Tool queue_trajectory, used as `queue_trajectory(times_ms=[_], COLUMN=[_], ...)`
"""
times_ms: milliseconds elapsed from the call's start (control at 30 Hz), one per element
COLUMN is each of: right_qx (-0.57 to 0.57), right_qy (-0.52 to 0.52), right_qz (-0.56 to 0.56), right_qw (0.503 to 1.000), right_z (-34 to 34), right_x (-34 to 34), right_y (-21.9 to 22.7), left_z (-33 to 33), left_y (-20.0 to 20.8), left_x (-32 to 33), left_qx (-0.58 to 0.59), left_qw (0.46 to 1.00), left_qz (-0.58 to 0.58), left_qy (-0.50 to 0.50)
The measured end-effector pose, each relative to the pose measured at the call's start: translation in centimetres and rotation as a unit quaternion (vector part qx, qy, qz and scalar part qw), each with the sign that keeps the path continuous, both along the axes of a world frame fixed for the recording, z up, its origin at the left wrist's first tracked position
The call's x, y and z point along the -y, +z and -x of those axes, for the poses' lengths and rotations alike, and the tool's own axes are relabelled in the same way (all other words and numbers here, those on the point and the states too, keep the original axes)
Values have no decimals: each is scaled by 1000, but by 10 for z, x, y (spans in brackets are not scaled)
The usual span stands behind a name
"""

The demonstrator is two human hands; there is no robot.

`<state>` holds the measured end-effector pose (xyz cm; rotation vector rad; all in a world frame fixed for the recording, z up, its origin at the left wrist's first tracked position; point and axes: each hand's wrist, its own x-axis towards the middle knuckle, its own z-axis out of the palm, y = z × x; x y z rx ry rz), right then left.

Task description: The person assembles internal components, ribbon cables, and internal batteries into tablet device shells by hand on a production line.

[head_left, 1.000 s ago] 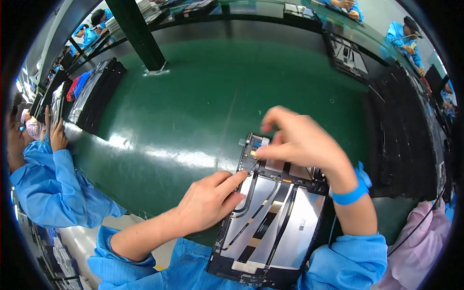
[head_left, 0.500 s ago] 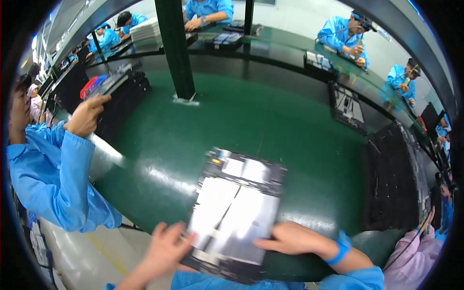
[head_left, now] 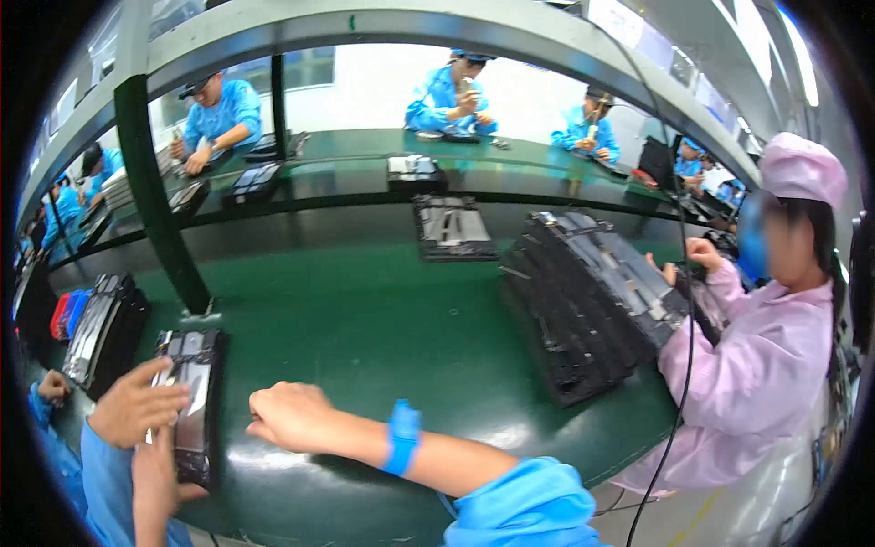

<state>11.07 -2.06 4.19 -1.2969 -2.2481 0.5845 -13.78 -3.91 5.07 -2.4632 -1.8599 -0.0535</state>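
Note:
A flat black electronic device (head_left: 196, 424) with silver panels, like an opened tablet casing, lies at the left of the green table. My left hand (head_left: 157, 474) is at its lower left part, fingers stretched out along it and thumb apart. A co-worker's hand (head_left: 141, 401), coming from a blue sleeve, reaches over the same device just above mine. To the right of the device, my right hand (head_left: 296, 417), with a blue band on the wrist, is over the table. Its fingers are curled in, and I see nothing in them.
A tall stack of similar black devices (head_left: 583, 310) leans at the right, beside a person in pink (head_left: 756, 365). Another device (head_left: 451, 228) lies at the far edge. A green post (head_left: 164, 201) and more devices (head_left: 105, 328) stand at left. A black cable (head_left: 685, 319) hangs at right.
The view has swung to the right. The device, between both my hands before, now lies at the left under a co-worker's hand and mine. My right hand has come away from it.

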Motion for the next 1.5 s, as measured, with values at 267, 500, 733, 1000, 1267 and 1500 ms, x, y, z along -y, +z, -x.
queue_trajectory(times_ms=[267, 500, 733, 1000, 1267, 1500], right_qx=[150, 293, 152, -135, -107, -71], right_qy=[-419, -626, -550, -524, -362, -213], right_qz=[-230, 11, 27, 19, 35, 286], right_qw=[865, 723, 821, 841, 926, 932], right_z=[-205, -387, -438, -399, -265, -139], right_x=[120, 156, 174, 181, 170, 186], right_y=[93, 78, 62, 90, 76, -5], left_z=[-268, -430, -468, -435, -257, -118], left_y=[5, 6, 25, 49, 58, -32], left_x=[42, 84, 109, 107, 86, 96], left_qx=[351, 543, 554, 704, 664, 632], left_qw=[725, 707, 754, 546, 571, 604], left_qz=[253, 335, 288, 405, 440, 472], left_qy=[-536, -305, -204, -205, -200, -113])
